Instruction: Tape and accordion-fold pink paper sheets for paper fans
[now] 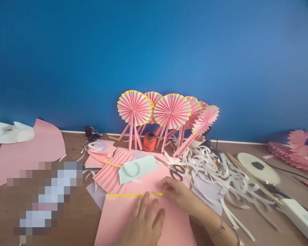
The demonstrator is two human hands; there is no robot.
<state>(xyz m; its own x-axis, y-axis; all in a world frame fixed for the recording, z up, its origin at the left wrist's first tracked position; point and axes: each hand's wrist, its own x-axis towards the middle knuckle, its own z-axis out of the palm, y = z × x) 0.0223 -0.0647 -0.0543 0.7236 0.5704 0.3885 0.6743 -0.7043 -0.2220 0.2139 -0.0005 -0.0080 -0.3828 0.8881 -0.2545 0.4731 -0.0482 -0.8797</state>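
A pink sheet of paper (110, 225) lies in front of me with a yellow strip (123, 195) along its far edge. My left hand (147, 220) rests flat on the sheet, its fingers spread and their tips at the strip. At the strip's right end, my right hand (176, 194) pinches the yellow strip between thumb and fingers. Just beyond are black-handled scissors (178, 171), a pale blue paper piece (150, 165) with a curled white strip on it, and a pleated pink paper (106, 179).
Pink pleated paper fans (171, 111) stand by the blue wall, around an orange spool (149, 143). Curled white strips (207, 159) heap at right, near a round cream disc (259, 176) and white power strip (301, 218). Another pink sheet (41, 147) lies left; a pixelated patch hides something.
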